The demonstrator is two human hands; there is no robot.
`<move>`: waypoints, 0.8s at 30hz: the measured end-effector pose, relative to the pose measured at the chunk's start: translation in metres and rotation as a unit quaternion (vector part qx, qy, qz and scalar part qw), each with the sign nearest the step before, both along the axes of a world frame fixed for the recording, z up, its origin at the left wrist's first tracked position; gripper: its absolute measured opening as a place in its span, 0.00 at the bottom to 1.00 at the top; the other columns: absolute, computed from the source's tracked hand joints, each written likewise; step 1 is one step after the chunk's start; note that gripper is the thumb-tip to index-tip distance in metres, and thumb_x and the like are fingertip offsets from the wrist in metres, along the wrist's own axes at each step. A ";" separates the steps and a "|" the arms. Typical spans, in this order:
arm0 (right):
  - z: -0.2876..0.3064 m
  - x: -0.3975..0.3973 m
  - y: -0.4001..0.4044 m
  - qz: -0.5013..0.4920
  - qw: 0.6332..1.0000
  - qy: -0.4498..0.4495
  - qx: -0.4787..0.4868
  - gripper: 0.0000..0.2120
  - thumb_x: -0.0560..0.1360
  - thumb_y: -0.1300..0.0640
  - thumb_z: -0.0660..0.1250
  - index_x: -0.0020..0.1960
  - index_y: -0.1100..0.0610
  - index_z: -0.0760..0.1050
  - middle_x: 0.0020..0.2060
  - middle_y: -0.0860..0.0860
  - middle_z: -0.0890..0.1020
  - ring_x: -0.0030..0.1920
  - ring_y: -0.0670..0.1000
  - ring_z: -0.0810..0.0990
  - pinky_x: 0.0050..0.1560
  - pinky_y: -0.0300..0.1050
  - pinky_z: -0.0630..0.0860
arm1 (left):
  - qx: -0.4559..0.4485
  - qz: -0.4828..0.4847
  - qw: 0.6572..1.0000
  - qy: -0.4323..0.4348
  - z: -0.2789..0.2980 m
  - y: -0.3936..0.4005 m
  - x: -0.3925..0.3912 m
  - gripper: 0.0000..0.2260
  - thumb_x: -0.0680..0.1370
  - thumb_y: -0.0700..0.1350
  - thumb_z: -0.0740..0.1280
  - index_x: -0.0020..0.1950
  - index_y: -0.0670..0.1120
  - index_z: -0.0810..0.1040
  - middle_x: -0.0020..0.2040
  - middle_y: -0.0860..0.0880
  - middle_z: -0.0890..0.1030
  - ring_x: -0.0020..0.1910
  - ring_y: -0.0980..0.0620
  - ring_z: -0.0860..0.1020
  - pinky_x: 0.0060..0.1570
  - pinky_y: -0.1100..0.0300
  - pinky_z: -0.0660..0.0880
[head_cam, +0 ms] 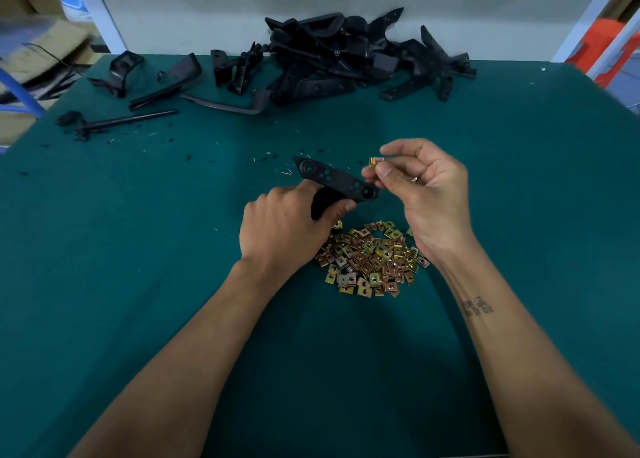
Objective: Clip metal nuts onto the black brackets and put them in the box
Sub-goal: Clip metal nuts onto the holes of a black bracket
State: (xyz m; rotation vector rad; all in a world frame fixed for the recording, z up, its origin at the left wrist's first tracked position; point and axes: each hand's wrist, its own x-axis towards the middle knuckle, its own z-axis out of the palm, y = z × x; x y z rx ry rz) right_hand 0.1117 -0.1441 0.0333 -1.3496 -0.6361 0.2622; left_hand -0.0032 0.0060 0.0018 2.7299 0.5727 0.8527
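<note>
The left hand hides the lower stem of the flat black plastic bracket, both forearms run off the bottom edge, and blurred cardboard boxes at ten o'clock are cropped.

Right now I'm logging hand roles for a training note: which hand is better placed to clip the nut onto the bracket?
The right hand: it already pinches a metal nut just beside the bracket end, while the left hand grips and steadies that bracket.
</note>
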 end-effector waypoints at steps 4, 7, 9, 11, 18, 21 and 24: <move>0.000 -0.002 0.000 0.002 1.000 -0.002 0.006 0.09 0.75 0.67 0.74 0.52 0.57 0.82 0.43 0.55 0.88 0.48 0.56 0.88 0.52 0.44 0.82 | -0.005 0.000 1.000 0.003 0.000 0.001 0.000 0.26 0.77 0.72 0.57 0.54 0.53 0.82 0.36 0.50 0.83 0.35 0.43 0.81 0.33 0.54 0.75; -0.001 -0.002 0.001 -0.022 0.999 -0.023 0.000 0.11 0.76 0.68 0.71 0.51 0.53 0.85 0.41 0.53 0.87 0.46 0.53 0.87 0.50 0.45 0.82 | 0.001 -0.003 1.000 -0.001 0.000 0.001 0.000 0.25 0.77 0.72 0.59 0.54 0.53 0.82 0.36 0.51 0.83 0.34 0.43 0.81 0.32 0.56 0.70; -0.001 -0.002 0.001 -0.030 0.999 -0.019 0.007 0.11 0.76 0.69 0.70 0.49 0.55 0.86 0.40 0.53 0.87 0.44 0.52 0.86 0.47 0.43 0.81 | 0.003 -0.004 1.000 -0.003 0.000 0.000 0.000 0.26 0.77 0.72 0.58 0.53 0.54 0.82 0.36 0.51 0.83 0.34 0.44 0.81 0.32 0.57 0.69; -0.001 -0.002 0.001 -0.025 1.000 -0.010 0.011 0.11 0.76 0.71 0.70 0.50 0.57 0.85 0.42 0.53 0.87 0.45 0.52 0.87 0.48 0.41 0.81 | 0.004 -0.006 1.000 -0.004 0.000 0.000 0.000 0.26 0.77 0.72 0.58 0.54 0.54 0.82 0.36 0.52 0.83 0.34 0.44 0.81 0.32 0.57 0.68; -0.002 -0.001 0.000 -0.041 0.996 -0.067 -0.038 0.09 0.81 0.67 0.66 0.53 0.57 0.83 0.39 0.50 0.86 0.42 0.47 0.84 0.45 0.39 0.79 | 0.012 -0.008 1.000 -0.009 0.000 0.000 0.000 0.25 0.77 0.72 0.59 0.52 0.53 0.83 0.36 0.51 0.83 0.34 0.44 0.81 0.32 0.57 0.68; -0.003 -0.001 0.000 -0.062 0.988 -0.122 -0.067 0.08 0.82 0.67 0.65 0.53 0.58 0.82 0.45 0.51 0.85 0.45 0.46 0.83 0.50 0.39 0.78 | 0.018 -0.007 1.000 -0.013 -0.001 0.000 0.001 0.25 0.77 0.72 0.59 0.52 0.53 0.83 0.35 0.52 0.82 0.33 0.44 0.81 0.32 0.58 0.66; -0.002 -0.001 -0.001 -0.059 0.985 -0.139 -0.086 0.09 0.82 0.67 0.65 0.52 0.57 0.81 0.48 0.50 0.83 0.47 0.45 0.82 0.52 0.41 0.79 | 0.018 -0.008 1.000 -0.020 -0.001 0.000 0.001 0.24 0.77 0.72 0.60 0.51 0.54 0.83 0.35 0.52 0.82 0.33 0.45 0.81 0.32 0.58 0.65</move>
